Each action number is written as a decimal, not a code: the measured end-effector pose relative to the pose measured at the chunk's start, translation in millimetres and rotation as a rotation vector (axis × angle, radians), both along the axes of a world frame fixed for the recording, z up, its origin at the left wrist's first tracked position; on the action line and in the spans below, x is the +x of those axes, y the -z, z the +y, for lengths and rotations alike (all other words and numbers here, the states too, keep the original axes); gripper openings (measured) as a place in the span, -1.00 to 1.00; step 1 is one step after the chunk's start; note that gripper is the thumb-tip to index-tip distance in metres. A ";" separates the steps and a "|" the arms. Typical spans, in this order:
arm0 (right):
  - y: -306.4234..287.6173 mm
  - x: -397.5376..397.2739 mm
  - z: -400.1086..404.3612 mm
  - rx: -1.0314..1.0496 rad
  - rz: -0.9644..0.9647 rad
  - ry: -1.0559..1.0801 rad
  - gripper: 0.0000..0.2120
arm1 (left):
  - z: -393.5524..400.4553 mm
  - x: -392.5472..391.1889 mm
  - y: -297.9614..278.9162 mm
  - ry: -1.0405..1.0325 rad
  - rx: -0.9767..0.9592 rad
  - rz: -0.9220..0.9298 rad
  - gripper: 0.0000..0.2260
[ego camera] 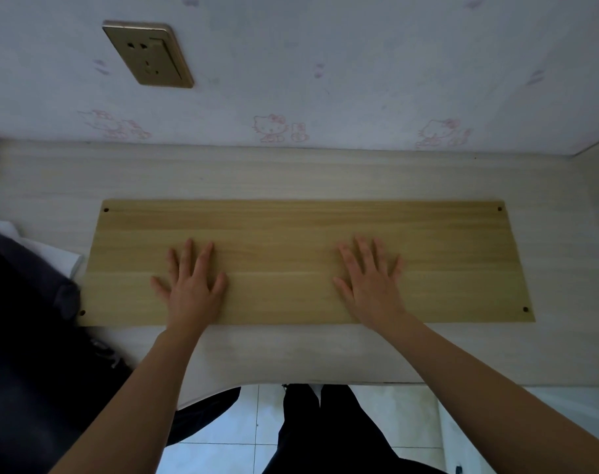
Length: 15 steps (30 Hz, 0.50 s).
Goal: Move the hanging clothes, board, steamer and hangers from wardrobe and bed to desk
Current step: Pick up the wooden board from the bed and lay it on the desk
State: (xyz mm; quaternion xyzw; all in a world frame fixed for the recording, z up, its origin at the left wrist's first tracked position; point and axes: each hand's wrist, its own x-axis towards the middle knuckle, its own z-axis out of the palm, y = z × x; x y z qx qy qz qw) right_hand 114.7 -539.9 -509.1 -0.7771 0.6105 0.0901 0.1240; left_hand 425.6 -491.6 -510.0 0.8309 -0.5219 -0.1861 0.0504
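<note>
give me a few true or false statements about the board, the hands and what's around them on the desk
1. Both hands lie flat with spread fingers on the long tan wooden board. True: left hand, right hand.
2. The board leans upright against the wall. False: it lies flat on the pale wood-grain desk.
3. The board has small dark holes near its corners. True.
4. The gold wall socket has a plug in it. False: nothing is plugged in.
5. Dark clothing lies at the board's left end. True.

left hand (pixel 192 285) flat on board (pixel 291 234) | right hand (pixel 371 282) flat | desk (pixel 291 350)
</note>
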 end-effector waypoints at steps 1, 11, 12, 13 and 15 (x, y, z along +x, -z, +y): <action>-2.3 -2.9 -1.6 -0.008 -0.003 0.039 -0.38 | -3.6 -5.7 -1.5 -0.010 0.002 0.016 -0.47; 0.6 -11.4 7.7 0.009 0.054 0.173 -0.37 | -4.9 -19.6 1.8 0.052 0.060 -0.043 -0.41; 0.6 -11.7 10.4 0.006 0.056 0.177 -0.37 | -3.6 -19.8 1.9 0.055 0.060 -0.043 -0.41; 0.4 -12.3 13.4 0.009 0.057 0.179 -0.36 | -2.0 -20.2 1.8 0.058 0.060 -0.040 -0.41; 0.4 -13.2 18.5 0.020 0.057 0.183 -0.36 | 0.0 -20.5 1.7 0.067 0.064 -0.041 -0.41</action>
